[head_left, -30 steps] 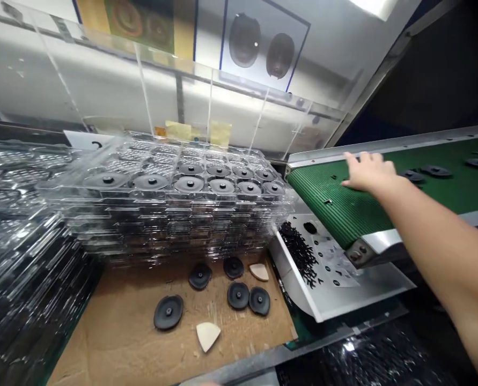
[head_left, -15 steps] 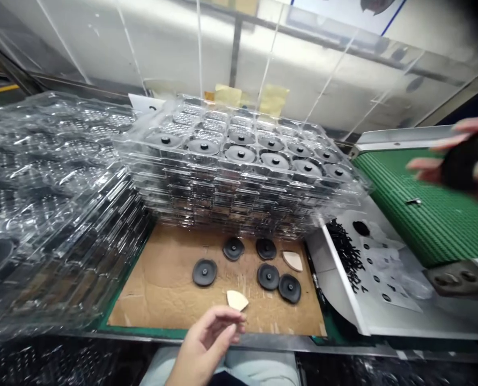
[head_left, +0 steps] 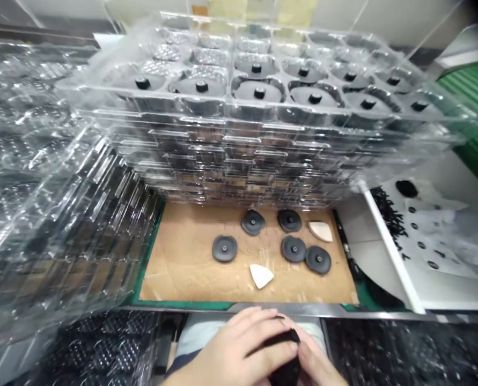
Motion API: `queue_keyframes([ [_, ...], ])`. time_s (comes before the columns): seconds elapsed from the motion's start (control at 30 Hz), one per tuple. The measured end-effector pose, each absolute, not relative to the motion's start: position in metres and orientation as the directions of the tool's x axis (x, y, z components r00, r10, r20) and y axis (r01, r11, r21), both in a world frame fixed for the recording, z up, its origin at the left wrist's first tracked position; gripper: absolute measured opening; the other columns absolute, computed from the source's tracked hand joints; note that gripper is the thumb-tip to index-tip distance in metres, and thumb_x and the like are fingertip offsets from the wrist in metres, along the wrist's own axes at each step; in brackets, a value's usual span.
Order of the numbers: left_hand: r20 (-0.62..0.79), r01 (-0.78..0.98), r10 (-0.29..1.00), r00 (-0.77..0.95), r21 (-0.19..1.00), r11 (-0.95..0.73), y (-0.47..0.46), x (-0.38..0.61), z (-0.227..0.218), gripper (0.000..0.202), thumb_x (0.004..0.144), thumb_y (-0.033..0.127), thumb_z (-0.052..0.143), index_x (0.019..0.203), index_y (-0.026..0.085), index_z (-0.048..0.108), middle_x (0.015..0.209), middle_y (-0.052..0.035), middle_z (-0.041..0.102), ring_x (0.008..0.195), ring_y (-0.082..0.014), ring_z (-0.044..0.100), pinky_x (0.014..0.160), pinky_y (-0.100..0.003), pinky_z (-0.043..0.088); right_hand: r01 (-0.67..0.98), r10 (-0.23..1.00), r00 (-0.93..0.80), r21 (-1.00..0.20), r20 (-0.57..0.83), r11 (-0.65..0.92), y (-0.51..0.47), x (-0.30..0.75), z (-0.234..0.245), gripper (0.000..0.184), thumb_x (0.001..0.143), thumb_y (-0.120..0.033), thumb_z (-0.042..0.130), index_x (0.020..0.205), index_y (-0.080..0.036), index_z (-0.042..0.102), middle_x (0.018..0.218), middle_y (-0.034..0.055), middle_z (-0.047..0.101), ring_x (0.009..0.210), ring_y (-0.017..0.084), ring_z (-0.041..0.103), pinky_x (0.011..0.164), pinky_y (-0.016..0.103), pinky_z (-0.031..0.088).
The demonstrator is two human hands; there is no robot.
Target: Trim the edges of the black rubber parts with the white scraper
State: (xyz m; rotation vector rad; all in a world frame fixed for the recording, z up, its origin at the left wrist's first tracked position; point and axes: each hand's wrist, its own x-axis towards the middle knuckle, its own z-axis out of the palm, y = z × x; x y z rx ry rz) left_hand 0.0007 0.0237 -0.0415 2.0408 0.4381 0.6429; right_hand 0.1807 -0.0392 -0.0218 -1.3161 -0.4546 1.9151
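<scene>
Both hands are meeting at the lower edge of the view, below the front lip of the surface [head_left: 182,268]; the left hand [head_left: 239,348] is curling its fingers over a black part [head_left: 285,354], and the right hand [head_left: 317,364] is pressing against that part from the other side; the part is sitting clamped between the two. Five black discs [head_left: 225,249] and two pale wedges [head_left: 261,275] are lying on the brown board; a stack of clear trays [head_left: 255,145] is standing behind them.
</scene>
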Motion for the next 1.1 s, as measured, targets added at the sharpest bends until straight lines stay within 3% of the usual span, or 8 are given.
queue_keyframes([
  [0.2, 0.221, -0.039, 0.761, 0.610, 0.968, -0.250, 0.015, -0.007, -0.044, 0.077, 0.073, 0.002, 0.065, 0.137, 0.036, 0.041, 0.132, -0.0072, 0.060, 0.123, -0.0273, 0.054, 0.105, -0.039, 0.039, -0.014, 0.854, -0.295, -0.891, -0.429, -0.453, -0.015, 0.166, -0.024, 0.070, 0.077, -0.075, 0.043, 0.119, -0.022, 0.057, 0.101, 0.0092, 0.068, 0.096, 0.025, 0.064, 0.089, 0.036, 0.049],
  [0.3, -0.110, -0.069, 0.907, 0.407, 0.986, 0.151, 0.014, -0.010, -0.042, 0.066, 0.067, 0.006, 0.074, 0.123, 0.038, 0.058, 0.128, -0.0041, 0.063, 0.122, -0.0270, 0.054, 0.106, -0.038, 0.039, 0.290, 0.921, -0.176, -0.913, -0.347, -0.288, -0.007, 0.170, -0.039, 0.068, 0.084, -0.072, 0.031, 0.127, -0.022, 0.050, 0.084, 0.0044, 0.066, 0.066, 0.018, 0.064, 0.066, 0.029, 0.053],
  [0.4, -0.528, -0.433, 0.804, 0.274, 0.679, 0.593, 0.019, -0.016, -0.039, 0.058, 0.064, 0.025, 0.080, 0.118, 0.034, 0.060, 0.127, -0.0054, 0.063, 0.118, -0.0285, 0.057, 0.100, -0.040, 0.045, 0.631, 0.973, 0.146, -0.740, -0.181, -0.233, 0.002, 0.174, -0.066, 0.055, 0.091, -0.057, 0.036, 0.132, -0.021, 0.045, 0.085, 0.0042, 0.059, 0.052, 0.014, 0.057, 0.057, 0.029, 0.051],
  [0.47, -0.622, -0.610, 0.716, 0.316, 0.445, 0.656, 0.023, -0.021, -0.037, 0.059, 0.065, 0.031, 0.079, 0.121, 0.030, 0.058, 0.123, -0.0068, 0.064, 0.114, -0.0281, 0.060, 0.098, -0.041, 0.046, 0.727, 0.970, 0.229, -0.648, -0.084, -0.228, 0.005, 0.173, -0.085, 0.047, 0.091, -0.051, 0.041, 0.122, -0.019, 0.055, 0.092, 0.0077, 0.056, 0.054, 0.014, 0.056, 0.062, 0.034, 0.052],
  [0.73, -0.611, -0.740, 0.739, 0.285, 0.350, 0.575, 0.025, -0.033, -0.039, 0.060, 0.059, 0.033, 0.082, 0.115, 0.025, 0.061, 0.117, -0.0106, 0.068, 0.107, -0.0244, 0.064, 0.092, -0.036, 0.050, 0.753, 1.000, -0.003, -0.658, 0.018, 0.014, 0.009, 0.161, -0.105, 0.027, 0.091, -0.034, 0.046, 0.102, -0.019, 0.066, 0.090, 0.0091, 0.067, 0.083, 0.023, 0.063, 0.072, 0.035, 0.047],
  [0.87, -0.582, -0.737, 0.760, 0.289, 0.371, 0.565, 0.024, -0.032, -0.038, 0.061, 0.059, 0.035, 0.082, 0.116, 0.025, 0.062, 0.117, -0.0108, 0.067, 0.102, -0.0234, 0.065, 0.089, -0.035, 0.052, 0.731, 0.996, -0.087, -0.677, 0.026, 0.082, 0.031, 0.157, -0.061, 0.021, 0.090, -0.031, 0.051, 0.096, -0.022, 0.069, 0.079, 0.0035, 0.070, 0.068, 0.017, 0.062, 0.064, 0.029, 0.045],
  [0.97, -0.551, -0.705, 0.780, 0.298, 0.424, 0.569, 0.025, -0.028, -0.030, 0.062, 0.057, 0.034, 0.084, 0.115, 0.024, 0.063, 0.116, -0.0089, 0.067, 0.103, -0.0221, 0.063, 0.086, -0.029, 0.051, 0.681, 0.990, -0.101, -0.718, 0.101, 0.142, 0.037, 0.138, -0.011, 0.023, 0.091, -0.028, 0.049, 0.110, -0.023, 0.061, 0.098, 0.0037, 0.070, 0.081, 0.016, 0.062, 0.069, 0.027, 0.047],
  [1.1, -0.508, -0.661, 0.797, 0.326, 0.480, 0.576, 0.026, -0.027, -0.018, 0.057, 0.054, 0.030, 0.085, 0.107, 0.021, 0.067, 0.110, -0.0073, 0.069, 0.104, -0.0224, 0.062, 0.089, -0.027, 0.049, 0.539, 0.905, -0.312, -0.730, 0.290, 0.420, 0.031, 0.107, 0.033, 0.024, 0.090, -0.015, 0.044, 0.111, -0.016, 0.057, 0.095, 0.0060, 0.069, 0.082, 0.017, 0.061, 0.075, 0.032, 0.046],
])
